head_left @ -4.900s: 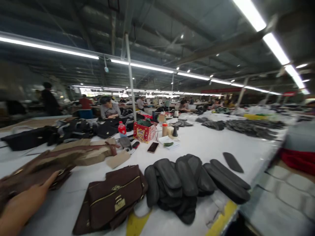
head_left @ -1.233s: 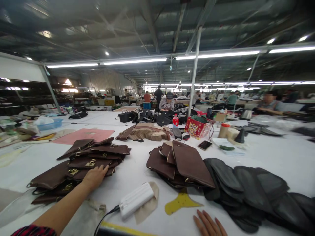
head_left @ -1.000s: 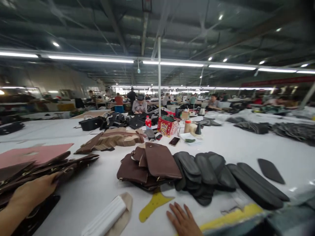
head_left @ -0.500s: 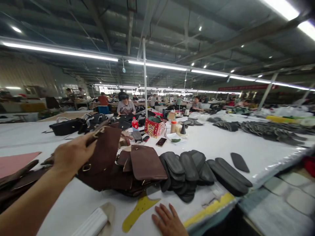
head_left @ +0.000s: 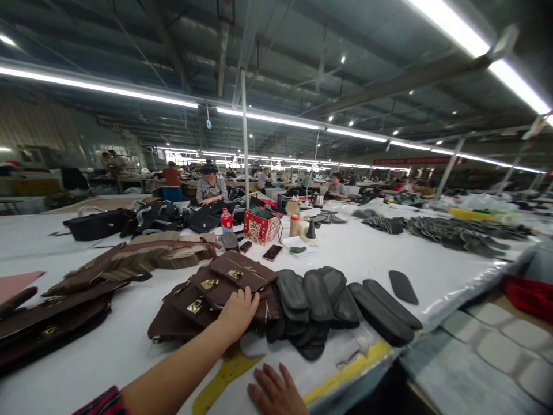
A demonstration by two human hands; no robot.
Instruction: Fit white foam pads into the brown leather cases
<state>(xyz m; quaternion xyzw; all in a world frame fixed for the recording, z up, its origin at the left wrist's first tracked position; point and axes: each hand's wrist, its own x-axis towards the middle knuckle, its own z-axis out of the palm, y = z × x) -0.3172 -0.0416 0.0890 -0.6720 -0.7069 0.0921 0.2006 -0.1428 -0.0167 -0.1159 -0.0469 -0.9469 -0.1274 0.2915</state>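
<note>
Dark brown leather bags (head_left: 203, 294) with gold-coloured clasps lie overlapped in a pile on the white table. My left hand (head_left: 239, 311) is at the near right edge of this pile, fingers bent over the edge of a bag, thumb hidden. Below it, my right hand (head_left: 276, 392) lies palm down on the table, fingers apart and holding nothing. A yellow template (head_left: 224, 377) sits between my left forearm and my right hand, partly covered. Dark grey rounded pads (head_left: 319, 297) are stacked just right of the bags.
More brown bag pieces (head_left: 52, 323) lie at the left. Behind the pile stand a red patterned box (head_left: 260, 227), a red-capped bottle (head_left: 226, 221) and a phone (head_left: 272, 252). A person in a checked shirt (head_left: 211, 189) sits across the table. Yellow tape (head_left: 349, 372) runs along the near edge.
My left hand has let go of the raised bag part and moved right to the pile's near edge. The bags now lie with clasps showing. My right hand stays on the table.
</note>
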